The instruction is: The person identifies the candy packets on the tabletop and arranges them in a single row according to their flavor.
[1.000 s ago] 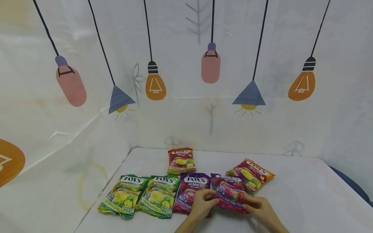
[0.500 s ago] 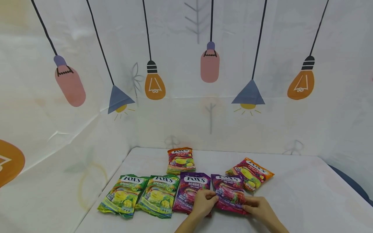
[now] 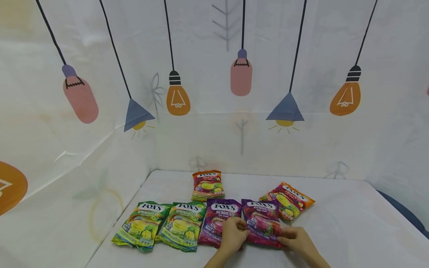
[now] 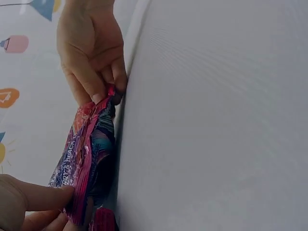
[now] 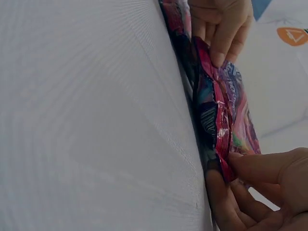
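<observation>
White desk point(image 3: 345, 219); creased pale backdrop point(image 3: 204, 137) behind and at left, printed with hanging lamps point(image 3: 241, 78). Rightmost purple bag point(image 3: 262, 220) on desk, neighbouring purple bag point(image 3: 221, 215) just to its left. Left hand point(image 3: 233, 235) pinches rightmost bag's lower left corner; right hand point(image 3: 298, 240), its lower right.

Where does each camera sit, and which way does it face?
Head: on the head, facing forward and down at the table; left grip, right grip, forearms show.
Left wrist: on that wrist, facing the purple bag; left grip near, lower left; right grip beyond, top.
Right wrist: on that wrist, facing the same bag; right grip near, lower right; left grip beyond, top.
Wrist views share this bag and both grips.
</observation>
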### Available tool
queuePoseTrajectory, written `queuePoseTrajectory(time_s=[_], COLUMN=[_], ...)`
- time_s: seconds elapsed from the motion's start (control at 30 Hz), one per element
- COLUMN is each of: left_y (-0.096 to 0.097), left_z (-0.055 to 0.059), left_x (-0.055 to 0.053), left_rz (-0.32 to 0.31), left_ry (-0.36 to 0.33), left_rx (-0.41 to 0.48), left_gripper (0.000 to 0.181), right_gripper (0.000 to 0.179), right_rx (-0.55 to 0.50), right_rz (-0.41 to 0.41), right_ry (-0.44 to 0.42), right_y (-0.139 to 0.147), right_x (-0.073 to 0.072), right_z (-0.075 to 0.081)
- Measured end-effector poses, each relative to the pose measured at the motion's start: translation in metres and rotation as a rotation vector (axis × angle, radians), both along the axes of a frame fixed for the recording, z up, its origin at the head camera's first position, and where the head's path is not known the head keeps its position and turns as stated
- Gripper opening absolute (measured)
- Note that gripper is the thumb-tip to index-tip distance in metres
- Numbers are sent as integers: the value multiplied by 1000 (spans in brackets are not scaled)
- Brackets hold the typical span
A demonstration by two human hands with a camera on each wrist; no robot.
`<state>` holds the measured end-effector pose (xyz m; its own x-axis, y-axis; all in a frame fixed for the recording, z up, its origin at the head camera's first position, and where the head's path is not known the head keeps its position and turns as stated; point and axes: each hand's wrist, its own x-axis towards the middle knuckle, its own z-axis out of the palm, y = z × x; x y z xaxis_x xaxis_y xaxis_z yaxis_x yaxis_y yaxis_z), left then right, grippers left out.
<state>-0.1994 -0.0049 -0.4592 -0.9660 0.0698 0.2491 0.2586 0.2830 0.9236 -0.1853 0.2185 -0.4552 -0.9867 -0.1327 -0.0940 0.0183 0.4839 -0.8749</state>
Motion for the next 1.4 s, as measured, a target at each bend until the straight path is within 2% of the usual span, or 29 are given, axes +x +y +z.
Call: queuePoseTrajectory(time_s=[0.13,0.27,0.4,0.57,0.63,0.87,1.03,1.4], left_y=[-1,-2,-3,-3,-2,-3,-4,-3], left_z=[-1,-1,1,3,3,1,0,-1], left_x=[0,-1,0,1,1,0,1,1], left_rz=[18,27,4,-24,-24,-36,-21,21], left_ry=[35,27,43,104,106,44,65,85], left_rx=[-99,-149,-180,-284,-312,-308,-311,-316], left_gripper=[20,23,23,20,20,21,23,27], right_gripper=[33,31,28,24,22,23,21,25], right_rx=[60,91,121,171,178,124,107,278], right_rz=[-29,-59,-85,-152,-175,-126,-122,-138], right_ry=[-32,-63,-73,-114,-138,-180,-204,-144], right_y=[2,2,0,-5,-7,-4,-4,-10], right_x=[0,2,4,8,9,11,12,11], right_z=[-3,-4,-3,-1,-1,-1,0,1])
